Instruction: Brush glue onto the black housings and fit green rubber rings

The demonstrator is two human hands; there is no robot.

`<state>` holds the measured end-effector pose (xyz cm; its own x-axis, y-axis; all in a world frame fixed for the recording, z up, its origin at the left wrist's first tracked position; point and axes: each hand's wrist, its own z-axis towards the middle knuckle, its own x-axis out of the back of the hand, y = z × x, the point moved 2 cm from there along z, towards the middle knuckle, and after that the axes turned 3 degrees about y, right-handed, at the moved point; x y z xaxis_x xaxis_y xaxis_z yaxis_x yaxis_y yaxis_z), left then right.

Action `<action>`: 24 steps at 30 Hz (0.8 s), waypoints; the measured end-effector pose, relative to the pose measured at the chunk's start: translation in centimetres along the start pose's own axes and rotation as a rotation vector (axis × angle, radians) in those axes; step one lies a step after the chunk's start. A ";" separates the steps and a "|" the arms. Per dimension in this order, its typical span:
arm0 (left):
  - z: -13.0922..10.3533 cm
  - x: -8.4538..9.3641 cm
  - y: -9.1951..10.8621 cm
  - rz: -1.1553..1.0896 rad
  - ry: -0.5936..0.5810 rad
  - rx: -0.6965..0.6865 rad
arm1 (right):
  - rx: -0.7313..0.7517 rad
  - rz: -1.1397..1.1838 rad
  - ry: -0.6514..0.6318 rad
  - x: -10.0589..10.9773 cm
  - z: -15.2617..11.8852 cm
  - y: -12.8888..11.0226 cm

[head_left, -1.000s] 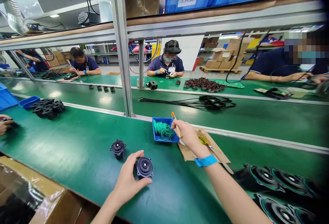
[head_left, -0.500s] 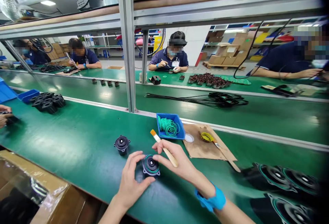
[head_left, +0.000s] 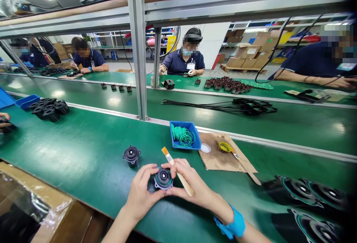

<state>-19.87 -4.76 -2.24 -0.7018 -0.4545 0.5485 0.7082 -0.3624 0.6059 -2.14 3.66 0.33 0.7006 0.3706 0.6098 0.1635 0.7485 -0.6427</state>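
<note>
A round black housing (head_left: 163, 178) with a green ring around its top sits between my two hands. My left hand (head_left: 142, 191) curves around its left side, fingertips on the rim. My right hand (head_left: 187, 180) touches the right side and also holds a wooden-handled brush (head_left: 183, 181), its orange bristles pointing up and left. A second black housing (head_left: 132, 156) stands just to the left. Behind my hands, a blue bin (head_left: 185, 136) holds green rings. Beside it, brown cardboard (head_left: 212, 162) carries a white lid, a yellow-rimmed container (head_left: 224, 147) and another brush (head_left: 247, 169).
Several ringed housings (head_left: 299, 192) stand at the right. More black parts (head_left: 50, 109) and another person's hand (head_left: 4, 116) are at the far left. A metal post (head_left: 138, 57) rises behind the bench; people work beyond it. A cardboard box (head_left: 63, 217) is at lower left.
My right hand has closed in on the housing, its thumb moving down to the lower right side. The brush has tipped lower with it. The view has shifted slightly.
</note>
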 end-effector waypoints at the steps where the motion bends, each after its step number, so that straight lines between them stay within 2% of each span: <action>1: -0.1 -0.1 0.0 0.020 0.023 -0.011 | 0.023 -0.030 0.034 0.0 -0.2 -0.1; 8: -1.2 -0.6 0.9 0.214 0.206 -0.208 | 0.293 -0.299 0.259 -0.8 -2.1 -1.3; 11: -1.7 -0.8 1.4 0.274 0.243 -0.295 | 0.349 -0.378 0.302 -1.4 -2.8 -1.3; 16: -2.7 -1.5 1.8 0.272 0.281 -0.351 | 0.421 -0.384 0.313 -2.2 -3.8 -1.5; 19: -3.2 -1.9 2.1 0.225 0.300 -0.327 | 0.458 -0.363 0.311 -2.4 -3.9 -1.8; 21: -3.4 -1.8 2.2 0.184 0.294 -0.254 | 0.457 -0.315 0.326 -2.4 -3.9 -1.7; 22: -3.4 -1.7 2.3 0.152 0.281 -0.198 | 0.436 -0.260 0.351 -2.2 -3.8 -1.6; 24: -3.3 -1.5 2.5 0.081 0.246 -0.052 | 0.295 -0.122 0.426 -1.8 -3.6 -1.2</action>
<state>-16.80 -7.64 -3.41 -0.6073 -0.6657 0.4336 0.7689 -0.3552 0.5316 -1.10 0.17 -1.64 0.9186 0.0612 0.3903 0.1020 0.9177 -0.3839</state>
